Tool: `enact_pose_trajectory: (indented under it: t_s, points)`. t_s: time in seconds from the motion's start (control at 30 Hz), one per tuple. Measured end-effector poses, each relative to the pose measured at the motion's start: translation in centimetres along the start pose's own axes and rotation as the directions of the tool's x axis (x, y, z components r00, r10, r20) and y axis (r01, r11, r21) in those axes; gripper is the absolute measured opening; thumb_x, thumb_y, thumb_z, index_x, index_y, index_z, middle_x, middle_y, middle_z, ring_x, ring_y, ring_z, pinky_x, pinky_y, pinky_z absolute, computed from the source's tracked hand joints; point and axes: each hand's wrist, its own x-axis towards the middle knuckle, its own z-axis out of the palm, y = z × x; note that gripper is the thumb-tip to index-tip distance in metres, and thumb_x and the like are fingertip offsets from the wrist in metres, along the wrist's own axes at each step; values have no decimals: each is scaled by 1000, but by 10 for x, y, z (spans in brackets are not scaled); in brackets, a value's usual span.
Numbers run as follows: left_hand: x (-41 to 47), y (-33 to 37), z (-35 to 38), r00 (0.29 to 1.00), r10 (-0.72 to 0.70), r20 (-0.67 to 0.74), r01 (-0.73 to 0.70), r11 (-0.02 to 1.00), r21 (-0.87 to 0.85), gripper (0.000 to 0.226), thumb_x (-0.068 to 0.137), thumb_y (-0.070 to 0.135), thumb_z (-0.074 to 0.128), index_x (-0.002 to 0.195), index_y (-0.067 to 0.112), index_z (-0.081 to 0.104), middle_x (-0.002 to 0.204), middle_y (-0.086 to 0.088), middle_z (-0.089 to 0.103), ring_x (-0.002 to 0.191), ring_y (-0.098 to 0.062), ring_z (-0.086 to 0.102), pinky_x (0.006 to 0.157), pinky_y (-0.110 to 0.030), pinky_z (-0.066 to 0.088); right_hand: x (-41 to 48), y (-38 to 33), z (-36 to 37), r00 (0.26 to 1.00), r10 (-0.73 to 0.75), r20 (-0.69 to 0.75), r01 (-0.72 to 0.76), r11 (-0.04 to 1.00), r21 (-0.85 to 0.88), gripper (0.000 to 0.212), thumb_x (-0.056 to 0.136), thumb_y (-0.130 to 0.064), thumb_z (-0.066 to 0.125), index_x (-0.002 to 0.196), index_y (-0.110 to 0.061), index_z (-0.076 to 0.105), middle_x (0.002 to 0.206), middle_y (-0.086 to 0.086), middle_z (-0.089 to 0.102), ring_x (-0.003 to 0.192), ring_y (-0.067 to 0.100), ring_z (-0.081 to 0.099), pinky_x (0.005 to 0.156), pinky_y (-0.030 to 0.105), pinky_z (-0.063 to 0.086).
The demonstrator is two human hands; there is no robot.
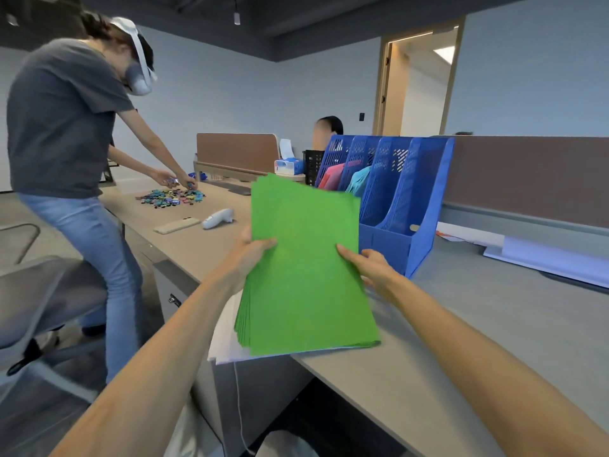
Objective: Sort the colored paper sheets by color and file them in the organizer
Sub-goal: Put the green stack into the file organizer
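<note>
Two hands hold one stack of green paper (303, 258) up over the table (478, 308) edge, just in front of one blue organizer (395, 206). The left hand (248, 255) and right hand (369, 265) each pinch a side with their fingers. The organizer has four slots. One holds pink paper (331, 176), and the next holds light blue paper (361, 179).

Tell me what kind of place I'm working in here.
Most likely an open-plan office: long desks with brown divider panels, a blue file organizer standing on one of them, and a doorway to a lit room behind. The green sheets fit that too.
</note>
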Motion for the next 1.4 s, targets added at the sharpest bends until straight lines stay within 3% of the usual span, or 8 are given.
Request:
enact_pose_trajectory:
  t_s: [0.07,0.2,0.37,0.67,0.9,1.1,1.3,1.4]
  points:
    - [-3,18,-4,992,112,-58,-114,993,-31,44,95,15,56,136,22,44,124,5,62,109,-18,61,99,-45,48,-9,-23,5,990,-90,113,75,989,131,67,78,-43,75,127,-4,54,124,8,65,104,18,67,86,31,54]
    - [-7,63,0,889,383,-251,-342,920,193,57,100,33,46,148,12,26,142,8,40,128,-7,37,108,-28,27,-28,-80,15,898,-423,-124,439,881,175,22,90,-16,66,111,-12,62,107,4,71,87,12,70,71,23,57]
    - [3,69,-10,836,498,-232,-444,861,249,51,92,24,62,135,12,38,119,8,57,106,-8,56,99,-30,45,-37,-88,9,790,-578,-206,591,806,6,15,93,-17,62,107,-20,61,101,-8,70,84,-1,68,75,20,57]
    - [8,58,8,780,566,-269,-485,817,311,41,99,17,51,135,12,31,111,13,53,103,-10,54,86,-17,36,-35,-71,22,689,-694,-211,699,712,-59,28,95,-16,57,123,-17,55,115,-9,66,106,5,63,96,28,50]
    - [20,-3,5,945,299,-129,-265,937,229,53,96,44,48,140,21,30,143,3,47,128,-19,47,112,-46,34,-31,-38,24,773,-559,-301,590,807,14,35,85,-32,71,114,-32,52,107,-20,64,94,-13,60,86,16,47]
    - [21,12,14,899,391,-199,-330,901,282,49,100,37,44,141,13,34,138,-3,51,124,-18,49,108,-42,37,-34,-62,30,731,-613,-299,656,752,61,30,89,-16,65,114,-27,53,108,-11,66,96,-1,64,87,19,52]
    - [12,-24,13,937,307,-166,-258,930,262,41,98,38,45,135,22,39,138,3,51,126,-18,48,109,-39,36,-34,-23,37,910,-398,-115,410,905,115,21,91,-21,65,112,-21,65,101,-12,71,95,3,67,82,24,56]
    - [15,-10,11,911,334,-241,-287,935,209,39,99,33,44,136,18,42,127,5,57,113,-14,54,105,-41,40,-33,-40,37,869,-470,-158,486,870,84,11,93,-19,62,101,-22,68,95,-8,72,91,9,68,78,25,56]
